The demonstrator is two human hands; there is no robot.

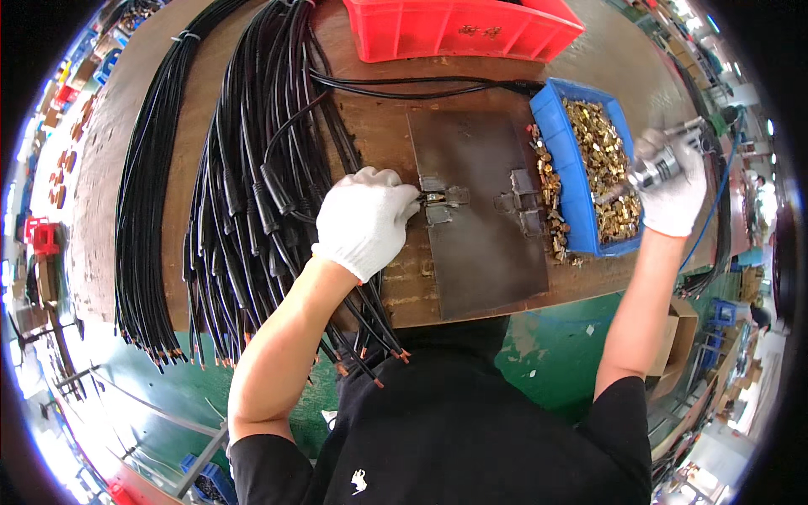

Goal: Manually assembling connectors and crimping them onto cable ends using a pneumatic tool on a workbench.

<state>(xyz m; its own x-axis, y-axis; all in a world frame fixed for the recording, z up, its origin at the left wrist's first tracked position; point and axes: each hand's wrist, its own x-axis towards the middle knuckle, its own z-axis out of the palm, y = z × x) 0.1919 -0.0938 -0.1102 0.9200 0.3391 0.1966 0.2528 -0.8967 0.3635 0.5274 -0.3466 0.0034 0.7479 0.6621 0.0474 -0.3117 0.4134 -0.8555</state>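
My left hand [366, 220], in a white knitted glove, is closed at the left edge of a dark metal plate [480, 261]. Its fingertips pinch what looks like a black cable end, mostly hidden by the glove. A small brass terminal [435, 199] at those fingertips lies in a slotted metal holder [457, 196] on the plate. My right hand [676, 189], gloved too, grips a silver air screwdriver [654, 171] above the right side of a blue bin [561, 181]. The tool's tip points down and left over the brass terminals [596, 143] in the bin.
Bundles of black cables [252, 168] cover the table's left part, their bare copper ends at the near edge. A red bin [463, 34] stands at the back. Loose brass pieces [551, 198] lie left of the blue bin. A blue air hose [714, 210] hangs at the right.
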